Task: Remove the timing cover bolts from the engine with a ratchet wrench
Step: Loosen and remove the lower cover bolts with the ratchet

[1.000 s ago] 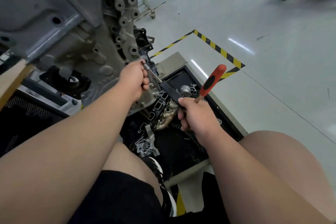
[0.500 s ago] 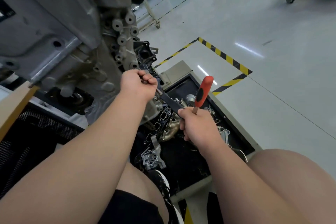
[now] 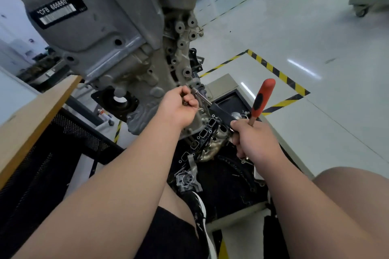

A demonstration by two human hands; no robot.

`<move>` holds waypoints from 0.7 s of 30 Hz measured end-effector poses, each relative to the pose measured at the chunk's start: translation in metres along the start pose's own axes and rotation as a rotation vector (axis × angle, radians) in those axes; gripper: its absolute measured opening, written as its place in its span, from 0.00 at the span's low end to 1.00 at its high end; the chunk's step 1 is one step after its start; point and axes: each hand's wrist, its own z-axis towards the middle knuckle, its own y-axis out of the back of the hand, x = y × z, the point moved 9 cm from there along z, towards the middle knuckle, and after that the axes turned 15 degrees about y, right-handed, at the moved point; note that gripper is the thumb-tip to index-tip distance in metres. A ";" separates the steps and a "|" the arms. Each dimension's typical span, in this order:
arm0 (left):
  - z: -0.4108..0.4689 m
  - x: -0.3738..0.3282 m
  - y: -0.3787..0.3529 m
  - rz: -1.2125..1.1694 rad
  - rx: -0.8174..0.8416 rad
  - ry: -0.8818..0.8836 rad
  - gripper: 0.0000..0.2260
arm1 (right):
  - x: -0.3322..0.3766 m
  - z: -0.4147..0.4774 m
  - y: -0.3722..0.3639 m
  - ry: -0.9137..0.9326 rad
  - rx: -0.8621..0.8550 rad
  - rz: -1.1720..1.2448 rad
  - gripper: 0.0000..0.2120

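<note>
The grey engine hangs in front of me, its timing cover facing me. My right hand grips the black handle of the ratchet wrench, and the same fist holds a red-handled tool that points upward. The wrench's metal shaft runs up and left to the engine's lower right edge. My left hand is curled in a fist right beside the wrench head and pinches a small dark bolt that is mostly hidden by the fingers.
A black floor tray under the engine holds several removed engine parts. A wooden bench edge and a black mesh panel stand at the left. Yellow-black tape marks the floor, and a cart is far right.
The view has tilted up, showing more of the engine. The red handle has swung more upright. Both hands stay at the wrench by the engine's lower edge.
</note>
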 end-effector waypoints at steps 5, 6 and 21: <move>-0.018 0.001 0.060 0.162 -0.138 0.065 0.11 | 0.016 -0.011 -0.015 0.050 0.070 -0.106 0.15; -0.021 0.000 0.072 0.208 -0.160 0.080 0.11 | 0.018 -0.015 -0.021 0.057 0.085 -0.122 0.16; -0.051 -0.040 0.223 0.425 -0.172 0.100 0.10 | 0.008 -0.060 -0.137 0.025 0.148 -0.330 0.14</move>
